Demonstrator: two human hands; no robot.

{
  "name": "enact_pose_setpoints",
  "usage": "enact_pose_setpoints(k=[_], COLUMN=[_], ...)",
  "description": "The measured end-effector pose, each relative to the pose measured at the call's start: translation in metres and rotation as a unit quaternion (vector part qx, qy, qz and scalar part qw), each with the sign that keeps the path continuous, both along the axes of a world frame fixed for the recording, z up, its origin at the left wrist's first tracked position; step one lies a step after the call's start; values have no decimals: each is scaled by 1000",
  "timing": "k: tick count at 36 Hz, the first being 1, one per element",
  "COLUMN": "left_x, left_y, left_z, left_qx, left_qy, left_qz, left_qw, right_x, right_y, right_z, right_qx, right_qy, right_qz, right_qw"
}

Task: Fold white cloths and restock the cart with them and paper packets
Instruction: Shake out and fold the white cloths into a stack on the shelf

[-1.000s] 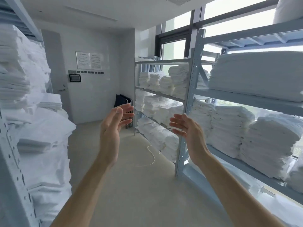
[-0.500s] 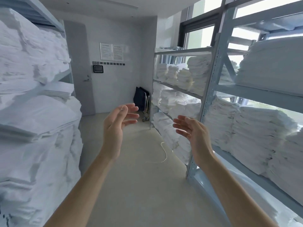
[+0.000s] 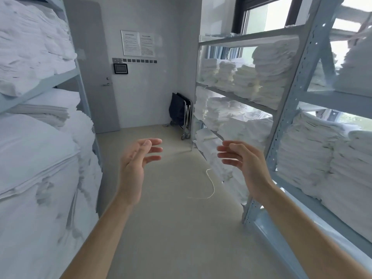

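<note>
My left hand (image 3: 135, 164) and my right hand (image 3: 244, 165) are raised in front of me over the aisle floor, palms facing each other, fingers spread and relaxed, holding nothing. Stacks of folded white cloths (image 3: 267, 71) fill the grey metal shelving (image 3: 289, 109) on the right. More white linen piles (image 3: 34, 162) fill the rack on the left. A folded black cart with metal legs (image 3: 182, 115) leans in the far corner. No paper packets show.
A narrow beige floor aisle runs ahead to a white door (image 3: 104, 77) and wall with notices (image 3: 137, 43) and a small panel (image 3: 120, 68). A thin white string (image 3: 210, 185) lies on the floor near the right rack's post.
The view has swung left and moved forward along the aisle. Both hands stay raised and empty, now lower in view and slightly farther apart.
</note>
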State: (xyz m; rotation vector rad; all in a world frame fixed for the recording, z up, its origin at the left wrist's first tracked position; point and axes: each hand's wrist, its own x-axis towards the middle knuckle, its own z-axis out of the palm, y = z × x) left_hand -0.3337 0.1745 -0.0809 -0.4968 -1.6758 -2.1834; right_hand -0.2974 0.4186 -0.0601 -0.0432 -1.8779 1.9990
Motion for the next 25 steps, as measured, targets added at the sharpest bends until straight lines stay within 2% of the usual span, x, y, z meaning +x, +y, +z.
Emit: enact_pose_setpoints(k=[15, 20, 25], left_x=[-220, -294, -377], left_y=[41, 61, 67], left_z=[-13, -31, -27], left_qx=[-8, -20, -6], left_qy=[-9, -20, -22], left_qz=[-8, 11, 75], left_qw=[1000, 1000, 997], right_x=[-221, -310, -414], right_y=[31, 50, 64], right_z=[-24, -35, -43], right_qx=[-53, -63, -76], right_qy=[-2, 9, -2], right_qz=[-6, 12, 56], right_qw=[999, 998, 996])
